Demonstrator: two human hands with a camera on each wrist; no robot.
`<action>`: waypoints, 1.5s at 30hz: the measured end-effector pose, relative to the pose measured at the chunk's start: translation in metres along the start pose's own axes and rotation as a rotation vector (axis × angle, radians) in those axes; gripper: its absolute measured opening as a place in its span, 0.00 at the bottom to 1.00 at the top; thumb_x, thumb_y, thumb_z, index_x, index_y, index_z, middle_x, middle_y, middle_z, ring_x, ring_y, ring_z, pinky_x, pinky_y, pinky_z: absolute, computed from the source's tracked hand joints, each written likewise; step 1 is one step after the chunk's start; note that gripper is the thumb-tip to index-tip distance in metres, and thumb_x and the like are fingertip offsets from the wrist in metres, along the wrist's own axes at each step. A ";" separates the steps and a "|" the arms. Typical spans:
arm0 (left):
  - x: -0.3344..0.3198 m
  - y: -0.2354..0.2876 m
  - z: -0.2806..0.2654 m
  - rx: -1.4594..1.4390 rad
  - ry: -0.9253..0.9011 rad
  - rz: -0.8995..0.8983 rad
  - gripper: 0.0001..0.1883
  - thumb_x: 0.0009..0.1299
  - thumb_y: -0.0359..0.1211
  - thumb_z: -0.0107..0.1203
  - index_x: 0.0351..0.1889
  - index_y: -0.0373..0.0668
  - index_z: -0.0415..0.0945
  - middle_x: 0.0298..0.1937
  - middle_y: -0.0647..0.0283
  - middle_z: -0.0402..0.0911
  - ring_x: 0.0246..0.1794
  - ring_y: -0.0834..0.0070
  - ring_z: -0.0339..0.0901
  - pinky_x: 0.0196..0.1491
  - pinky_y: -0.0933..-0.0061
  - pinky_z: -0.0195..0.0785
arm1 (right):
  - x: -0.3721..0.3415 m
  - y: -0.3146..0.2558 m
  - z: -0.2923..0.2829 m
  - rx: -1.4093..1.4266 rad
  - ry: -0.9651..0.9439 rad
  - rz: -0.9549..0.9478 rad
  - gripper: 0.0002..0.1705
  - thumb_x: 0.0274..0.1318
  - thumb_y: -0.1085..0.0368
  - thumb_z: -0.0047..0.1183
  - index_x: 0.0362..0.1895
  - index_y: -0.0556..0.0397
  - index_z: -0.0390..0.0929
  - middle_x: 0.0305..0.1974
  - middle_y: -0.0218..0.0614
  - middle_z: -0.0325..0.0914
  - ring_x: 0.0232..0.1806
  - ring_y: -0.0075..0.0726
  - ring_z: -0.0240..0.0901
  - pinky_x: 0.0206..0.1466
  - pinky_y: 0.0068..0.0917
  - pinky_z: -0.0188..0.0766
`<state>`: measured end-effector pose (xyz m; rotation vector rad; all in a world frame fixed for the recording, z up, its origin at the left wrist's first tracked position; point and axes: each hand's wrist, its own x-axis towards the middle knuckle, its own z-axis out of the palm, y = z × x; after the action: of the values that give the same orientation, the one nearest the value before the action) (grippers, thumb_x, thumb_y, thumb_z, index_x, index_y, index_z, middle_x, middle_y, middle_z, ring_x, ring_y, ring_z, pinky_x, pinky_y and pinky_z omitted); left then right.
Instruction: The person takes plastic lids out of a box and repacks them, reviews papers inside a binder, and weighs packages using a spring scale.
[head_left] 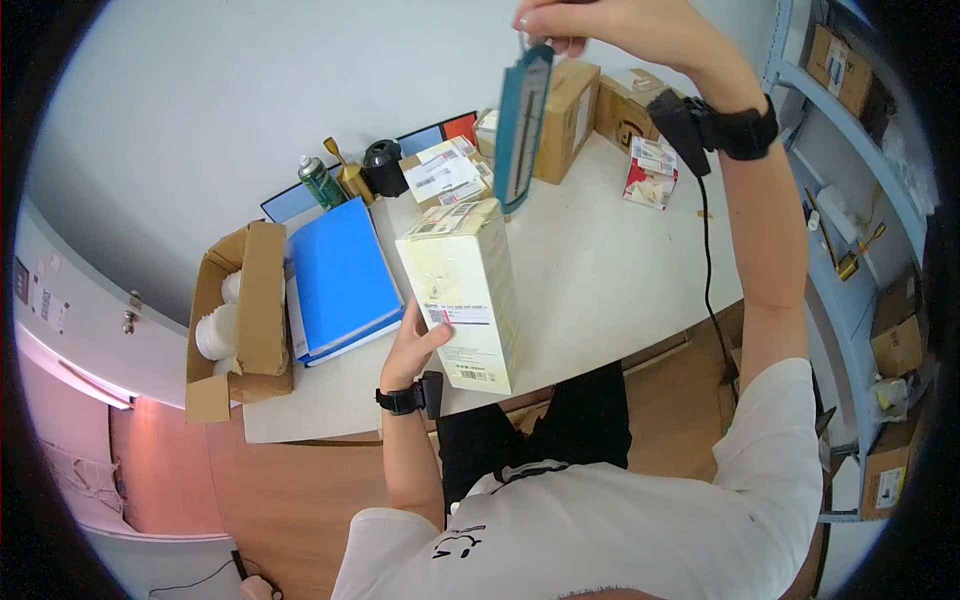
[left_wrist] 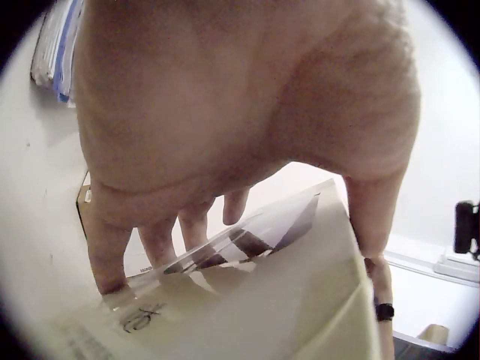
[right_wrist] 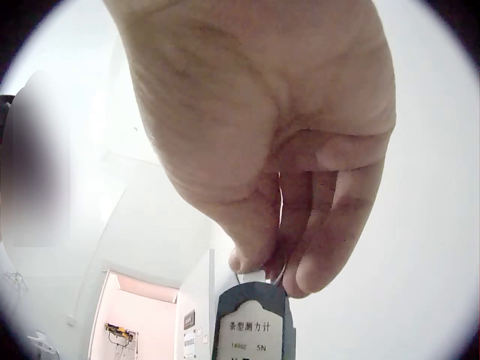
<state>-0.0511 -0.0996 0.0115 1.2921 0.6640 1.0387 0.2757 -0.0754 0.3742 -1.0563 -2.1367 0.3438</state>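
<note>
High over the table in the head view, my right hand pinches the top ring of a spring scale. The scale hangs down, a flat teal body with a pale strip along it. Its printed face and 5N label show in the right wrist view, just under the fingertips of that hand. A tall pale-yellow cardboard box stands at the table's front edge. My left hand grips it low on its left side, thumb across the front. In the left wrist view, the fingers lie along one side of the box.
Blue folders and an open carton of white containers lie to the left. A spray can, black object and several boxes line the back. A red-and-white box sits right; a cable runs from the right wrist.
</note>
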 end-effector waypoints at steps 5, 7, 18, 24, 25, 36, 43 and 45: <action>0.008 0.005 0.000 -0.101 -0.023 -0.038 0.48 0.69 0.52 0.65 0.79 0.41 0.51 0.73 0.52 0.64 0.73 0.61 0.61 0.73 0.58 0.55 | 0.039 -0.019 0.009 0.094 0.014 -0.103 0.12 0.61 0.65 0.60 0.39 0.63 0.87 0.27 0.33 0.83 0.26 0.21 0.75 0.32 0.19 0.73; 0.014 0.018 0.008 -0.083 -0.107 0.024 0.45 0.72 0.53 0.60 0.79 0.41 0.51 0.74 0.49 0.64 0.73 0.57 0.63 0.72 0.54 0.57 | 0.044 -0.037 0.011 0.054 0.024 -0.123 0.12 0.60 0.65 0.60 0.39 0.63 0.87 0.27 0.34 0.83 0.26 0.21 0.75 0.31 0.19 0.72; 0.025 -0.010 -0.021 -0.275 0.015 0.007 0.42 0.76 0.56 0.52 0.78 0.41 0.51 0.74 0.48 0.64 0.72 0.53 0.64 0.72 0.47 0.59 | 0.071 -0.045 0.013 -0.054 -0.015 -0.162 0.14 0.58 0.61 0.61 0.37 0.61 0.88 0.25 0.35 0.83 0.25 0.23 0.75 0.30 0.22 0.73; 0.028 -0.021 -0.030 -0.383 0.081 -0.016 0.37 0.77 0.54 0.51 0.76 0.44 0.55 0.70 0.58 0.66 0.75 0.56 0.59 0.73 0.47 0.56 | 0.083 -0.038 0.014 0.002 0.103 -0.129 0.13 0.57 0.61 0.62 0.35 0.61 0.88 0.24 0.35 0.83 0.23 0.22 0.75 0.28 0.20 0.72; 0.029 -0.023 -0.032 -0.385 0.087 -0.019 0.37 0.77 0.54 0.51 0.76 0.44 0.55 0.70 0.58 0.66 0.75 0.56 0.59 0.73 0.47 0.56 | 0.085 -0.037 0.015 0.006 0.097 -0.127 0.13 0.57 0.61 0.62 0.35 0.61 0.88 0.24 0.35 0.83 0.23 0.22 0.75 0.28 0.20 0.72; 0.032 -0.026 -0.040 -0.395 0.228 0.014 0.37 0.77 0.53 0.52 0.77 0.43 0.54 0.74 0.54 0.62 0.74 0.58 0.59 0.73 0.50 0.54 | 0.098 -0.042 0.020 0.106 0.136 -0.161 0.13 0.56 0.62 0.64 0.34 0.61 0.88 0.23 0.35 0.82 0.23 0.22 0.74 0.27 0.20 0.71; 0.032 -0.024 -0.043 -0.397 0.334 0.040 0.32 0.79 0.49 0.48 0.75 0.45 0.57 0.74 0.55 0.61 0.74 0.58 0.59 0.72 0.49 0.55 | 0.093 -0.048 0.016 0.087 0.151 -0.160 0.12 0.56 0.63 0.63 0.35 0.62 0.88 0.24 0.34 0.82 0.23 0.22 0.74 0.28 0.20 0.71; 0.032 -0.026 -0.043 -0.397 0.309 0.042 0.32 0.79 0.50 0.48 0.75 0.45 0.57 0.74 0.55 0.61 0.74 0.58 0.59 0.72 0.50 0.55 | 0.091 -0.049 0.015 0.090 0.155 -0.168 0.12 0.56 0.63 0.64 0.35 0.62 0.88 0.24 0.34 0.82 0.23 0.22 0.74 0.27 0.20 0.70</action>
<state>-0.0691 -0.0504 -0.0170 0.8117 0.6223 1.3438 0.1994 -0.0346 0.4330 -0.8187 -2.0343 0.2666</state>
